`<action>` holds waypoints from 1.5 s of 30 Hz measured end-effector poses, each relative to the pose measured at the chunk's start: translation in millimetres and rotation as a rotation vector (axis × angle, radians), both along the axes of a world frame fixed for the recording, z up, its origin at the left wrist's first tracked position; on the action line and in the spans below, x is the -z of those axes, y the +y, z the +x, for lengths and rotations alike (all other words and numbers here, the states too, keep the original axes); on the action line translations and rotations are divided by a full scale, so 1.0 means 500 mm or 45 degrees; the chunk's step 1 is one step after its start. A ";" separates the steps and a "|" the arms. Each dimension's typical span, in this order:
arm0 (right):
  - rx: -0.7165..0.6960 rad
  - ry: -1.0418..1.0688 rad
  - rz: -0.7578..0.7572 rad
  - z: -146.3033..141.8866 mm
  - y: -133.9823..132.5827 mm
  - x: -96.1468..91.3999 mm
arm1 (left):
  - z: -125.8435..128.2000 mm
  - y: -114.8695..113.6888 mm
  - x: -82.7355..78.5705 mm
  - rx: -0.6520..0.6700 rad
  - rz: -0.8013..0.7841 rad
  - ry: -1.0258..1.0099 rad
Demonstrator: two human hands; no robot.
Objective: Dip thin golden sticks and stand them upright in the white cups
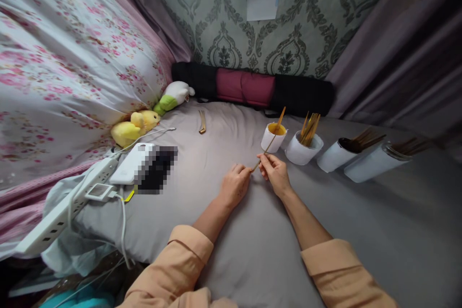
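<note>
Between my two hands is a thin brown stick (271, 142), slanting up and to the right. Its lower end meets the closed fingers of my left hand (235, 185). The thumb and fingers of my right hand (276, 173) pinch it further up. Just beyond its upper end stands a short white cup (271, 142) with a yellow inside and orange sticks (281, 118). To the right, a second white cup (303, 151) holds several yellowish-brown sticks (310, 130). Two taller white containers (334, 156) beyond it lean and hold darker sticks.
Folded thin sticks or tweezers (202, 122) lie on the grey sheet (231, 139). At left are a white power strip (68, 209), a white power bank (132, 163), a blurred dark item (157, 171) and plush toys (135, 127). A black and maroon roll (245, 87) lies along the patterned wall.
</note>
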State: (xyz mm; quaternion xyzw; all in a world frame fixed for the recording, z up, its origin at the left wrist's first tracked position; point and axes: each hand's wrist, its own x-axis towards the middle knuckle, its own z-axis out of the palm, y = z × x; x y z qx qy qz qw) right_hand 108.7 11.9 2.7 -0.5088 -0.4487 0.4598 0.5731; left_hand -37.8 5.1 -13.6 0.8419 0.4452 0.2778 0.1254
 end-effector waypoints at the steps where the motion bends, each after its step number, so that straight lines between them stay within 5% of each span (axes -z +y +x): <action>1: 0.000 -0.004 0.001 0.000 0.000 0.000 | 0.000 0.001 0.002 -0.001 -0.008 -0.039; 17: 0.001 -0.014 0.006 0.005 0.003 0.004 | 0.004 0.000 -0.010 -0.034 -0.466 -0.570; 24: 0.032 -0.037 0.011 0.008 0.001 0.001 | 0.018 -0.003 -0.025 -0.066 -1.069 -0.980; 29: 0.048 -0.091 0.051 0.010 0.000 -0.001 | 0.019 -0.004 -0.030 0.031 -1.320 -1.213; 45: 0.047 -0.188 0.085 0.015 -0.002 -0.002 | 0.008 -0.004 -0.024 0.180 -1.668 -1.470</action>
